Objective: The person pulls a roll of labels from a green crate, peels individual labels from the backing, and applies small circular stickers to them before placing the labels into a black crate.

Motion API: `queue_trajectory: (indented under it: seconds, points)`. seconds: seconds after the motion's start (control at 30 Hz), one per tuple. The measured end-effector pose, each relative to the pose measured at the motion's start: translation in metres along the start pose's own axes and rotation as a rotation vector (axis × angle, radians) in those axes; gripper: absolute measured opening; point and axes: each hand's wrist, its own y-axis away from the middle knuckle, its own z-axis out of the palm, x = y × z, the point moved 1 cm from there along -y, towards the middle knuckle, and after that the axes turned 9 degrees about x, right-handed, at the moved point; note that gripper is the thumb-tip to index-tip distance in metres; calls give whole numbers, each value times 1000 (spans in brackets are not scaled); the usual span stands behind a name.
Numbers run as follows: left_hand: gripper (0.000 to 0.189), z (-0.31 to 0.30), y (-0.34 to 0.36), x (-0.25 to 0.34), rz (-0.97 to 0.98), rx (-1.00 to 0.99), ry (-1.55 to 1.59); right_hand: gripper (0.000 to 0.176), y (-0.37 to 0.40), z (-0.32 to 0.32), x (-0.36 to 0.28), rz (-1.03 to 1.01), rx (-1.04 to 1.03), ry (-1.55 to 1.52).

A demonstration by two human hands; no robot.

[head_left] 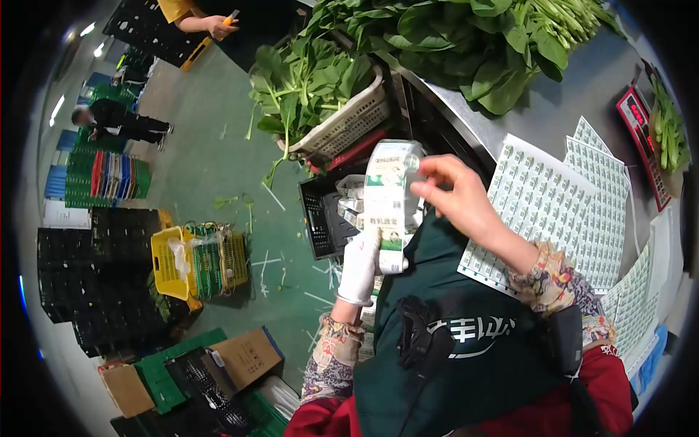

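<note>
white-gloved, your left hand [358,268] clasps the strip [384,200] pointing lengthwise away from you, your right hand [466,200] bent at its far right edge, hold unclear.

Yellow basket [166,275] beside stacked black crates [69,266].

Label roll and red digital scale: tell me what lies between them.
In the head view, the right hand, then the printed label sheets, lie between the label roll and the red digital scale.
</note>
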Motion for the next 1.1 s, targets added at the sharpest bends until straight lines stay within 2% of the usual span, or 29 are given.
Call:
queue_trajectory:
  seconds: [0.07, 0.17, 0.3, 0.37, 0.4, 0.43, 0.47, 0.5, 0.57, 0.67, 0.77, 0.83, 0.87, 0.93, 0.97, 1.0, 1.03, 1.1]
  points:
    - [38, 10, 0, 8, 87, 84, 73, 19, 16, 6, 0, 326, -181, -80]
    - [37, 2, -13, -2, 210, 54, -52, 18, 30, 17, -4, 395, -263, -53]
    - [33, 4, -15, -6, 386, 139, -252, 29, 35, 21, 1, 121, -212, 171]
    - [31, 10, -9, 4, 267, 51, -6, 42, 31, 17, -2, 5, -161, 342]
    - [32, 15, -2, 10, 240, 18, 33, 53, 27, 16, 1, -9, -197, 276]
    - [33, 18, 4, 12, 212, -14, 71, 52, 23, 13, 0, 63, -164, 172]
    - [35, 4, 4, 6, 170, -90, -62, 51, 15, 9, -11, 137, -129, 68]
    - [30, -4, 1, -2, 143, -67, -180, 50, 7, 5, -16, 210, -90, -36]
    - [26, -5, 1, -5, 68, 44, -93, 42, -5, 3, -8, 154, -9, -99]
    - [25, 2, 0, 5, 129, 133, 4, 23, 8, 10, -4, 226, -47, 2]
    - [26, 7, -4, 4, 197, 158, 97, 24, 27, 16, -9, 417, -232, -43]
    - [27, 11, -5, 5, 270, 210, 46, 22, 35, 20, -9, 462, -289, -64]
    - [27, 11, -7, 4, 302, 222, 37, 27, 38, 23, -4, 431, -301, -26]
    - [25, 12, -5, 0, 348, 246, 11, 34, 40, 23, 6, 38, -256, 349]
    - [25, 17, -2, 1, 407, 299, -110, 37, 40, 21, 7, -153, -215, 540]
    - [25, 17, -2, 3, 450, 321, -130, 44, 38, 19, 5, -181, -285, 754]
    - [26, 15, -4, 8, 497, 335, -143, 44, 37, 12, 3, -186, -261, 697]
    - [28, 15, -10, 23, 434, 294, -44, 43, 37, -7, 3, -202, -211, 588]
